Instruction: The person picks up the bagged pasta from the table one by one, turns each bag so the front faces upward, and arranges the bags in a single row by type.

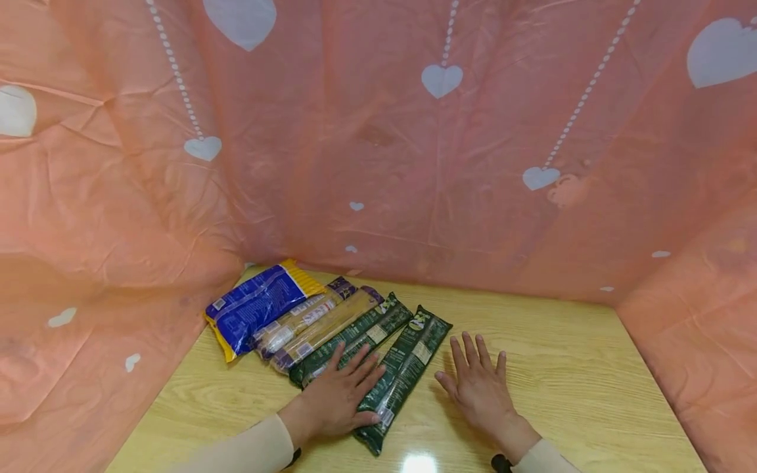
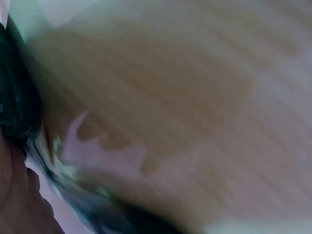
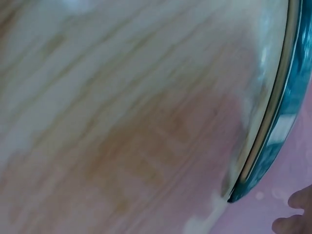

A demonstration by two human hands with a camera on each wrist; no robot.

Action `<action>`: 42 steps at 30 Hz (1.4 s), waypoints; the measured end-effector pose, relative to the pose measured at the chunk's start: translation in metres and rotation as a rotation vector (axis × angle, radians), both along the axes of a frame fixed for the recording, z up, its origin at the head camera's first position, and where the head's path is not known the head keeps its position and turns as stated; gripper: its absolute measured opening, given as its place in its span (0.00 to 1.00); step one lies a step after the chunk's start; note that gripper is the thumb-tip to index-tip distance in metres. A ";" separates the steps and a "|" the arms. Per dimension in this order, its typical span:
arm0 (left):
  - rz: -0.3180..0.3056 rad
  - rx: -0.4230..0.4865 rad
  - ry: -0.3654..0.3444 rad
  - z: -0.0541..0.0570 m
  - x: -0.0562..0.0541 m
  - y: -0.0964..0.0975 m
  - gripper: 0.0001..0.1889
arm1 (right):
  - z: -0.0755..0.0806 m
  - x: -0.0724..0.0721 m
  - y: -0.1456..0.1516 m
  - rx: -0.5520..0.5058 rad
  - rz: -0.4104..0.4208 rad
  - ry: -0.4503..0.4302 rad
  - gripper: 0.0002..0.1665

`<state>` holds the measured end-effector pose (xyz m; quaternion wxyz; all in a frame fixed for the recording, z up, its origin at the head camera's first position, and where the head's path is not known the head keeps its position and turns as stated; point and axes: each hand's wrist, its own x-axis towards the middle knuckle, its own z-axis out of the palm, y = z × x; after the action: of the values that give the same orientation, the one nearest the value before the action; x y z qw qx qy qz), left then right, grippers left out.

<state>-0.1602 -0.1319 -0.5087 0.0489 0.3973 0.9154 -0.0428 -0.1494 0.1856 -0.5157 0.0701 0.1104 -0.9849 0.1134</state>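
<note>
Two long, dark green plastic packets lie at an angle on the table in the head view. My left hand [image 1: 336,398] is over them with its fingers spread. Its fingertips overlap the left green packet [image 1: 378,322], and its thumb is over the lower end of the right green packet [image 1: 408,368]. To the right of that packet, my right hand [image 1: 481,393] is palm down over the wood, fingers straight and apart, holding nothing. Parts of the hands show at the edges of the blurred wrist views, with dark green packet [image 2: 17,87] beside the left one.
Left of the green packets, a clear packet with purple ends [image 1: 331,325] and a similar one [image 1: 304,315] lie side by side. A blue and yellow bag [image 1: 260,305] is at the far left. Pink sheeting [image 1: 378,151] with white hearts encloses the wooden table [image 1: 568,381] at the back and sides.
</note>
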 end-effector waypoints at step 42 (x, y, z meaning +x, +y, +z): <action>0.048 0.051 -0.181 0.022 0.019 0.111 0.27 | -0.008 0.045 0.022 0.008 0.116 -0.166 0.36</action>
<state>-0.1408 -0.0210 -0.4863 0.1224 0.3785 0.9173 0.0178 -0.1039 0.2078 -0.5235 -0.0188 0.1579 -0.9797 0.1219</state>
